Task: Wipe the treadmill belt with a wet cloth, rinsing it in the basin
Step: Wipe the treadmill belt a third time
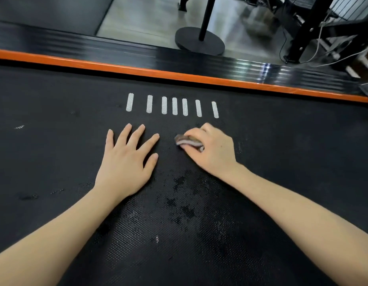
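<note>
My right hand (212,148) curls tight round the bunched cloth (188,142) on the treadmill belt (55,151), while my left hand (127,162) rests flat, fingers spread, just left of it

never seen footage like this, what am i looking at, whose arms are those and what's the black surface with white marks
No robot here, only a person. The one picture comes from a camera worn on their head, looking down, so the bare arms are their own. The black dotted surface is a treadmill belt, with seven white marks in a row and an orange strip along its far edge. The left hand rests flat on the belt, fingers spread, holding nothing. The right hand grips a small folded cloth against the belt. Nearer the camera, darker blotches look like damp patches. Beyond stands a pole on a round black base. No basin is in view.
</note>
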